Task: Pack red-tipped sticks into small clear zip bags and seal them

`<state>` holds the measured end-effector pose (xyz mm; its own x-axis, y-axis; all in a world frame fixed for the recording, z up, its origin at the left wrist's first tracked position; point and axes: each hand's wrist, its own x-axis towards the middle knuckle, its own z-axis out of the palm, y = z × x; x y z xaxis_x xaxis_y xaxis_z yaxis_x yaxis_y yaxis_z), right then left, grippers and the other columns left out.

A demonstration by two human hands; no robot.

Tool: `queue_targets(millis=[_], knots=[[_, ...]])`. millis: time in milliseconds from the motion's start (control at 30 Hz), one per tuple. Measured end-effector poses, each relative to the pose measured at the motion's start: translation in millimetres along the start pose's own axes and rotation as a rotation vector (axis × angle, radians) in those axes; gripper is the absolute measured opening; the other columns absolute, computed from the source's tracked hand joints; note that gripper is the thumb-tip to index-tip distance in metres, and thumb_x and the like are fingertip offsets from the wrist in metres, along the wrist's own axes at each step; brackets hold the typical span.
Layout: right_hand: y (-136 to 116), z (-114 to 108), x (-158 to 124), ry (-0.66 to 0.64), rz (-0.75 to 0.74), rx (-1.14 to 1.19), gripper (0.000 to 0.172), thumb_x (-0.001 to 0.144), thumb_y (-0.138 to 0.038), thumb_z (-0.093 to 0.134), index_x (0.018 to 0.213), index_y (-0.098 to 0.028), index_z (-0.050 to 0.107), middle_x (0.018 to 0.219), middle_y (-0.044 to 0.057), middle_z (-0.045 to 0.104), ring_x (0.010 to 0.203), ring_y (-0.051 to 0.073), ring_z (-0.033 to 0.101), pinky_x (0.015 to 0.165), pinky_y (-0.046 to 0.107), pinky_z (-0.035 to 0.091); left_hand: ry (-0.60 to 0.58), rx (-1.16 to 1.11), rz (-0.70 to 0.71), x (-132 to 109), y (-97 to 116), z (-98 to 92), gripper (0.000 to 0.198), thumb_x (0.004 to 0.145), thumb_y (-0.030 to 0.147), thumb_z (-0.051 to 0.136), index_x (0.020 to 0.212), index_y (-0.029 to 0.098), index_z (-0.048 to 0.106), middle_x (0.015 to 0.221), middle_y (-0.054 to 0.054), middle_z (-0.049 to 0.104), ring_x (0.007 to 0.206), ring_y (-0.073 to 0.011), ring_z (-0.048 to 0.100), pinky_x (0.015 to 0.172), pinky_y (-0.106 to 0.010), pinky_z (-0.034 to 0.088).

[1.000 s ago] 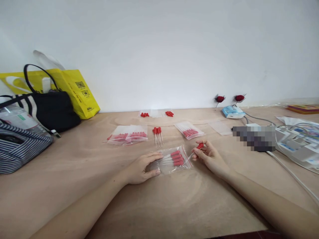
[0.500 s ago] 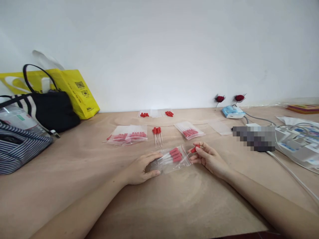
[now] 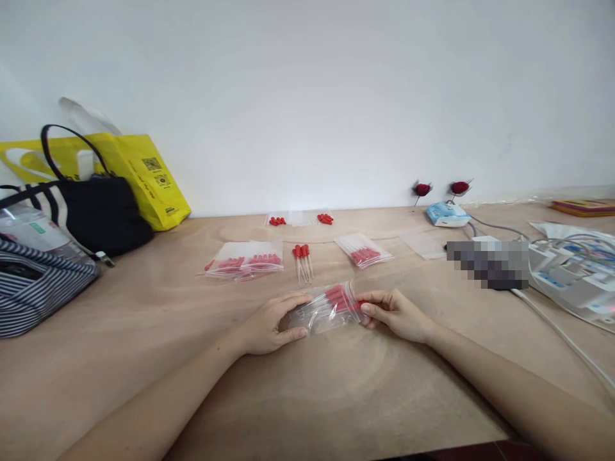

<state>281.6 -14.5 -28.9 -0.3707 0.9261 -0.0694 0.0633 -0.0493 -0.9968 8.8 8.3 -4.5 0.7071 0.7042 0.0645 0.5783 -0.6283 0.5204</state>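
A clear zip-lock bag (image 3: 314, 318) lies on the table in front of me, with several red-bulbed glass droppers (image 3: 335, 296) inside. My left hand (image 3: 276, 325) grips the bag's closed left end between thumb and fingers. At the bag's mouth on the right, my right hand (image 3: 391, 314) pinches a dropper by its red bulb (image 3: 362, 306). That dropper's stem seems to reach into the bag, though its tip is hard to make out. Just beyond the bag, a few loose droppers (image 3: 302, 261) lie side by side, bulbs pointing away from me.
Filled bags (image 3: 247, 259) are stacked at left, and another filled bag (image 3: 364, 251) lies at right. More red-bulbed droppers (image 3: 325, 219) rest by the wall. A flat clear bag (image 3: 423, 245), tissue pack (image 3: 449, 215) and power strip (image 3: 571, 275) sit right; handbags (image 3: 103, 211) stand left.
My right hand has moved left and slightly down, bringing its dropper from outside the bag to the bag's mouth. My left hand has kept its hold on the bag.
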Motion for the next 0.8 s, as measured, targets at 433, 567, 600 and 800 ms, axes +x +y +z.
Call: queue_targets(millis=[433,567,600,800], knots=[[-0.6,-8.1,4.4,-0.033,0.014,-0.057,0.029,0.059,-0.042,0.070,0.074,-0.018,0.063,0.071,0.000,0.065,0.064,0.012,0.058,0.066,0.028,0.046,-0.007,-0.007,0.000,-0.2,-3.2,0.2,0.051,0.078,0.037,0.056,0.126,0.024,0.041,0.130,-0.005,0.045,0.119,-0.0247,0.040,0.100,-0.041,0.032],[-7.8,-8.2,2.7,-0.106,-0.110,-0.232,0.028,0.071,-0.046,0.059,0.072,-0.020,0.068,0.076,0.002,0.063,0.073,0.014,0.055,0.071,0.029,0.044,-0.009,-0.022,0.010,-0.6,-3.8,-0.7,0.052,0.078,0.036,0.057,0.126,0.025,0.040,0.130,-0.004,0.045,0.119,-0.0245,0.041,0.100,-0.040,0.033],[-9.5,-8.5,1.9,-0.138,-0.143,-0.278,0.029,0.073,-0.046,0.056,0.071,-0.020,0.068,0.075,0.002,0.061,0.072,0.013,0.054,0.070,0.028,0.043,-0.014,-0.020,0.007,-0.6,-3.7,-1.3,0.053,0.078,0.036,0.057,0.126,0.025,0.040,0.130,-0.004,0.045,0.119,-0.0245,0.041,0.100,-0.040,0.032],[-12.0,-6.0,-1.7,-0.196,-0.235,-0.431,0.025,0.072,-0.043,0.060,0.080,-0.021,0.070,0.078,0.001,0.050,0.071,0.012,0.046,0.061,0.024,0.040,-0.037,-0.006,-0.020,-1.0,-2.8,-3.1,0.051,0.079,0.037,0.055,0.127,0.025,0.039,0.132,-0.004,0.043,0.121,-0.0234,0.039,0.101,-0.040,0.031]])
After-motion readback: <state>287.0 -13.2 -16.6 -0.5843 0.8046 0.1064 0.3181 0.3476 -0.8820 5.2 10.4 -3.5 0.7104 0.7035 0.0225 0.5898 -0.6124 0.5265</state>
